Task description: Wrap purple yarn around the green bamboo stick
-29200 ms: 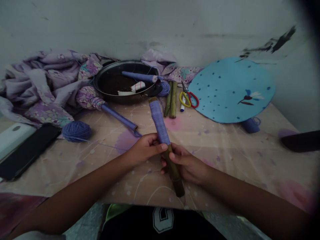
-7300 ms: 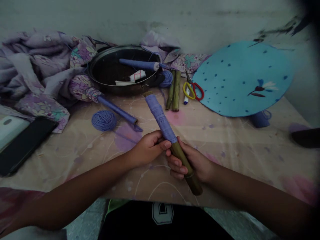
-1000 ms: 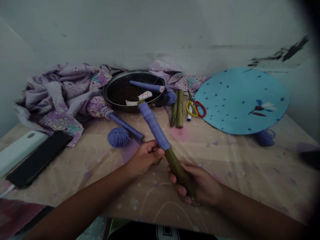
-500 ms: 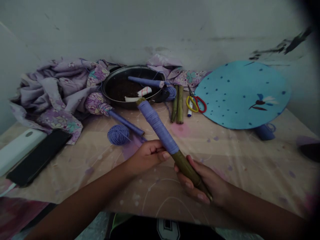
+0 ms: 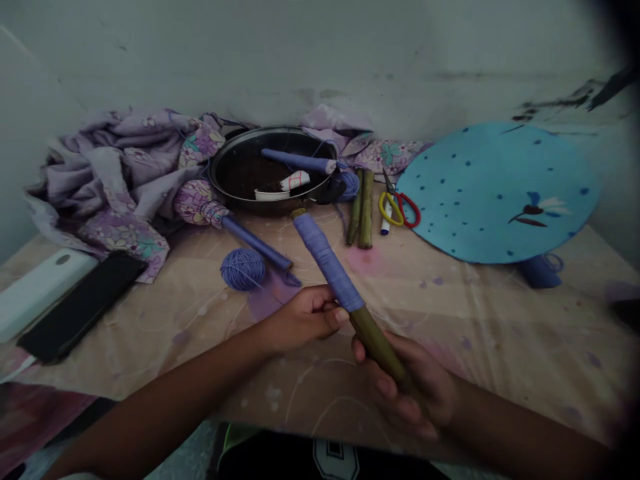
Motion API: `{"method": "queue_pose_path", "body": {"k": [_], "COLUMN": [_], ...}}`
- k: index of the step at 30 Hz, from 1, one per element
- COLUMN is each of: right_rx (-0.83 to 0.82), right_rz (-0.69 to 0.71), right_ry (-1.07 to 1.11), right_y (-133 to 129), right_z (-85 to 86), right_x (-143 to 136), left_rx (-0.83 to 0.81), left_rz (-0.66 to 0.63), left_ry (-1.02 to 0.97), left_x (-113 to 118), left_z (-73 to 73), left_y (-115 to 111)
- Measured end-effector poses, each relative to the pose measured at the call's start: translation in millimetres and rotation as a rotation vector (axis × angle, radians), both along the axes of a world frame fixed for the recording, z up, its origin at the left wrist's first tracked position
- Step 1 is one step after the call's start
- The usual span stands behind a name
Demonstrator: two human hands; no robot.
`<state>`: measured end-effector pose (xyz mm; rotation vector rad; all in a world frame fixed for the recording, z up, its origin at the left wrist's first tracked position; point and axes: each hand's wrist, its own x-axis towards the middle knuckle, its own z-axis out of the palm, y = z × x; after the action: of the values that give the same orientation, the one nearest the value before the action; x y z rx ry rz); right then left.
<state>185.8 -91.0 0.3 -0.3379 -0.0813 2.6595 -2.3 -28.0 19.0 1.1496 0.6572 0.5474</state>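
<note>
A greenish bamboo stick [image 5: 379, 343] slants up and away from me over the table. Purple yarn [image 5: 327, 263] is wound closely round its upper part, leaving the tip and the lower part bare. My right hand [image 5: 407, 383] is closed round the bare lower end. At the lower edge of the winding, my left hand [image 5: 313, 315] is pinched on the yarn, its thumb against the stick; the strand itself is hard to see. Just beyond my left hand lies a purple yarn ball [image 5: 243, 269], beside a yarn-wrapped stick with a floral cloth head [image 5: 195, 202].
A dark pan [image 5: 235, 193] holding brown material, a white scoop and another wrapped stick stands at the back. Bamboo pieces [image 5: 367, 210], scissors [image 5: 400, 208] and a blue dotted disc [image 5: 500, 193] lie to its right. Crumpled cloth [image 5: 120, 173] and a phone [image 5: 85, 307] are left.
The view has shifted slightly. The right hand has turned and slid a little lower on the bamboo stick, which tilts somewhat more upright. The left hand stays at the winding's edge.
</note>
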Motion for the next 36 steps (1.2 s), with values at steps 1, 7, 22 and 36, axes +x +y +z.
{"method": "queue_pose_path", "body": {"k": [1,7,22,36], "right_rx": [0.005,0.167,0.067,0.008], "right_rz": [-0.013,-0.195,-0.290,-0.218], "right_ry": [-0.077,-0.330,-0.374,-0.456], "right_y": [0.8,-0.7,-4.2,-5.3], "right_z": [2.4,7.3,1.5,7.1], "right_x": [-1.6,-8.2,-11.4,-12.7], "left_rx": [-0.020,-0.089,-0.126,0.153], "left_rz": [0.003,0.029,0.001,0.002], "left_ry": [-0.025,-0.025,-0.174,0.010], "left_x": [0.4,0.3,6.2,6.9], "left_z": [-0.7,1.5,-3.8,-3.3], "left_y": [-0.1,1.3,-2.5,0.4]}}
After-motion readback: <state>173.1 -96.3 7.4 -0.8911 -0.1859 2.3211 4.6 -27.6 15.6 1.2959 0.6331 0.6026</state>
